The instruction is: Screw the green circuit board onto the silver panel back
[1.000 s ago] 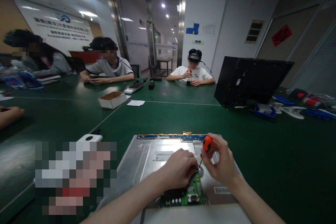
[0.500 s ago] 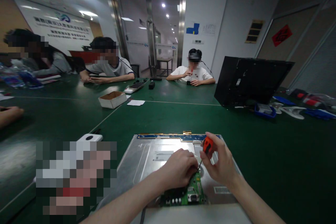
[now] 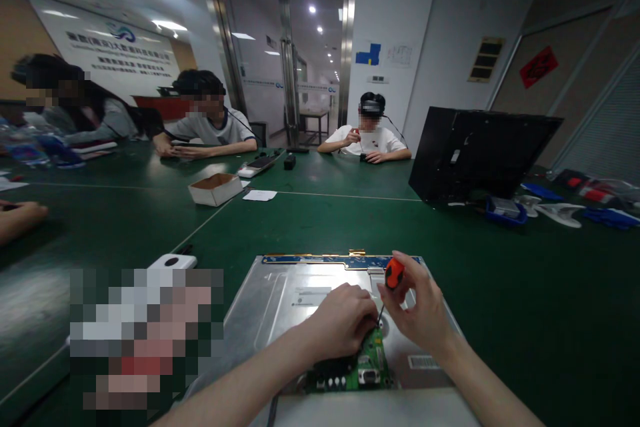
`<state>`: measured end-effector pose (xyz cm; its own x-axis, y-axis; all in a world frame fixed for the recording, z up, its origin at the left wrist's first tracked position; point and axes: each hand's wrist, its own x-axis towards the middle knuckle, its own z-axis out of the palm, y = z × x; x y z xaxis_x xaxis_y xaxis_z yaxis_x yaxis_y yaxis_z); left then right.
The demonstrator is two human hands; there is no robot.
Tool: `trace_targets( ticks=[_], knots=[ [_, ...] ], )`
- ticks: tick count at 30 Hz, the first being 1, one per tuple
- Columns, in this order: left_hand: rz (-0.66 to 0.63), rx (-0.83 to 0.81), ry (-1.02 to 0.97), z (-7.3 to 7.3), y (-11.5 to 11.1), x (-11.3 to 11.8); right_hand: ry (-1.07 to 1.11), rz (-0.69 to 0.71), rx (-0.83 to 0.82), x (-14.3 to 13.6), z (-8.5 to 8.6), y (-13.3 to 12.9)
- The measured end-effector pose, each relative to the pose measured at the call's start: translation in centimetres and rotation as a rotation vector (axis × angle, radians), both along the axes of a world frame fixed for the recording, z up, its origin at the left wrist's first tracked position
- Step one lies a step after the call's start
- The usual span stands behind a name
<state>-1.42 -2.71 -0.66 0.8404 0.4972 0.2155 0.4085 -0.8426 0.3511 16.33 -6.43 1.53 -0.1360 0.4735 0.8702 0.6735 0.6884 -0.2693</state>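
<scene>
A metal display panel lies on the green table, with a narrow blue circuit strip along its far edge. On its near part sits a green circuit board. My right hand grips an orange-and-black screwdriver by its handle, and the thin shaft slants down to the board's far corner. My left hand is closed over the board, fingertips close to the screwdriver tip; what they hold is hidden.
A black monitor stands at the back right beside a blue tray. An open box and a white device are on the left. Several people sit around the table; one person's hand rests at far left.
The screwdriver handle has turned slightly and shifted a little left in my right hand. My left hand stays in place.
</scene>
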Motion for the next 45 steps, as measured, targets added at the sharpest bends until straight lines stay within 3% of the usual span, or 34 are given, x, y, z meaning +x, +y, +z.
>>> trace_targets(
  ticks=[9, 17, 26, 34, 41, 45],
  knots=[
    [-0.015, -0.004, -0.012, -0.04, 0.00, -0.14, -0.039, -0.021, 0.032, 0.21, 0.05, 0.11],
    [0.014, 0.026, 0.017, 0.01, 0.03, 0.09, -0.002, 0.055, -0.033, 0.02, 0.52, -0.25],
    [-0.005, 0.037, -0.001, -0.01, 0.03, -0.03, -0.010, -0.027, 0.017, 0.19, -0.24, 0.12],
    [-0.013, 0.028, 0.003, -0.06, 0.04, -0.03, -0.032, -0.024, 0.000, 0.12, 0.11, -0.08],
    [0.017, 0.059, 0.045, -0.16, 0.10, 0.18, 0.007, 0.089, -0.067, 0.17, 0.34, -0.37],
    [0.008, 0.046, 0.041, -0.22, 0.18, 0.16, 0.015, 0.068, -0.038, 0.11, 0.16, -0.18]
  ],
)
